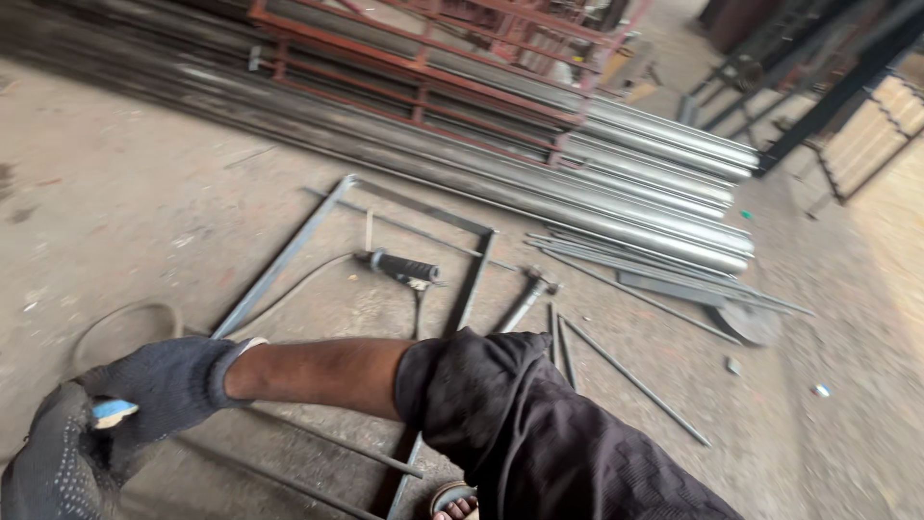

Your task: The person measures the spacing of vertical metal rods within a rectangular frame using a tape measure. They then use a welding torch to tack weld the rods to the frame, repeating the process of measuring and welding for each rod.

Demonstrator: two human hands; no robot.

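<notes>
My right hand (166, 385), in a dark knit glove, reaches across to the lower left on a bare forearm with a black sleeve. My left hand (56, 467), in a dotted dark glove, meets it at the frame's bottom left corner. A small blue and white object (114, 413) sits where the two gloves touch; which hand grips it is unclear. Under my arm lies a rectangular grey steel frame (289, 252) on the concrete floor. A black-handled tool (404, 267) with a cable rests inside the frame.
A hammer (525, 303) and loose thin rods (635, 380) lie right of the frame. Behind them lies a bundle of long grey pipes (654, 183), with red-brown metal frames (423, 67) further back. A round disc (749, 323) lies on the floor, and my sandalled foot (454, 501) shows at the bottom.
</notes>
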